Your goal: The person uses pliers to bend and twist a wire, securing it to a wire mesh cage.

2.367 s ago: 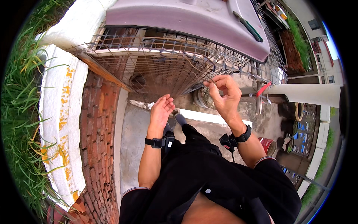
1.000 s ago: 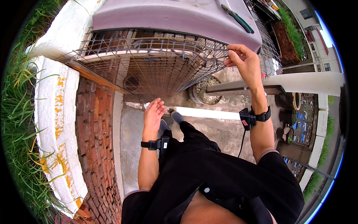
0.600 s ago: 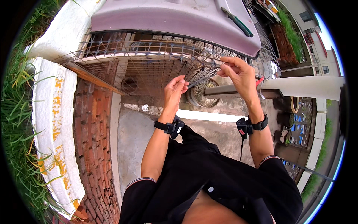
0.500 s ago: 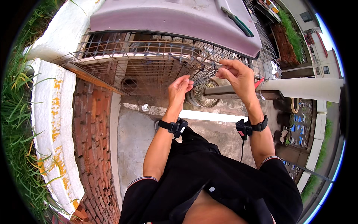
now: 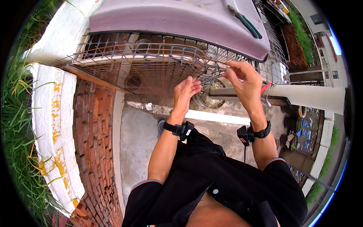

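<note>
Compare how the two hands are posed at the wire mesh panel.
The right hand pinches the grey wire mesh panel at its edge, fingers curled; the left hand is open, fingers straight, against the mesh. The right sits higher than the left. Both wear black wrist straps.

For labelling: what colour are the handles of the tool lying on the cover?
Green handles, head view.

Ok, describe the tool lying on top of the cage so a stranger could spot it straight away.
Find the big wire cage with the flat mauve lid on top. Follow that lid to its far right corner, beyond the right hand pinching the wire edge. There lie the pliers, long and slim with dark green handles, the only loose thing on the lid.
</note>
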### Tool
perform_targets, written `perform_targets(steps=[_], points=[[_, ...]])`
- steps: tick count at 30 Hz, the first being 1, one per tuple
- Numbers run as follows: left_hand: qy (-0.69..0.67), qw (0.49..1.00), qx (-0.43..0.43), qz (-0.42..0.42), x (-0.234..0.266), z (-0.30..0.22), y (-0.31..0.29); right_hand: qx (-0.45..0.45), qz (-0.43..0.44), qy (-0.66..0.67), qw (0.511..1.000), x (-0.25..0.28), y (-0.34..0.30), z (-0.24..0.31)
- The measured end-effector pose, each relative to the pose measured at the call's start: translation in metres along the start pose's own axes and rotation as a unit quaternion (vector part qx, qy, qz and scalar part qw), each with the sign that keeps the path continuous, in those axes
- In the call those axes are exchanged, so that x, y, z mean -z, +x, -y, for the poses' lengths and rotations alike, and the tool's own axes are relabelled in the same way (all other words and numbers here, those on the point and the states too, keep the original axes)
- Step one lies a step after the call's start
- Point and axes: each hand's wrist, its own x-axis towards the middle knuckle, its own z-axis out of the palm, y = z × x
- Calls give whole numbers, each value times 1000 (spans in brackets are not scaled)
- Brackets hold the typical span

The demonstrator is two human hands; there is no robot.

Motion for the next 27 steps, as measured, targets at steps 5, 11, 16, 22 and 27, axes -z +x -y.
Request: perform_targets(steps=[5, 11, 16, 22, 27], points=[[-16, 1000, 9, -9, 1, -2, 4, -170, -62, 134, 974, 10, -17, 11], [-15, 999, 22, -19, 1, -4, 6, -165, -95, 154, 970, 2, -25, 5], [-26, 999, 27, -21, -1, -5, 6, -141, -109, 101, 979, -17, -23, 6], [-25, 999, 23, -1, 1, -4, 6, -87, -107, 66, 988, -32, -16, 1], [-36, 999, 24, -19, -1, -5, 7, -37, -75, 38, 996, -32, -18, -7]])
